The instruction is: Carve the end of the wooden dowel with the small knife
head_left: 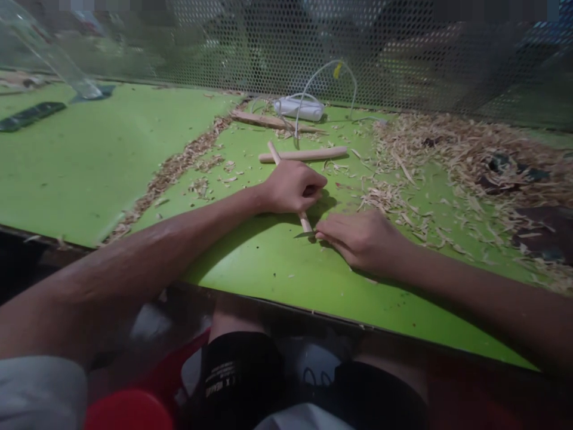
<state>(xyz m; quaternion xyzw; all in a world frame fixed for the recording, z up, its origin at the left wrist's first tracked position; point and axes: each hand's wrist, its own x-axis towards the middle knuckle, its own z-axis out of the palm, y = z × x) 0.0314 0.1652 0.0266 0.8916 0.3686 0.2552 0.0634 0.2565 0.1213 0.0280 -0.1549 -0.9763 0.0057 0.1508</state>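
My left hand (293,186) is closed around a thin pale wooden stick (274,152) that lies across the green table (111,161); the stick's near end pokes out below my fist. My right hand (358,237) is closed on a small knife whose dark blade (305,235) touches that near end of the stick. A thicker rounded wooden stick (304,155) lies crosswise just beyond my left hand.
Wood shavings (447,161) cover the table's right side, and a line of them (179,167) runs along the left. A white device with a cable (299,108) and a flat wood piece (268,121) sit near a mesh screen (358,54). A dark flat object (31,114) lies far left.
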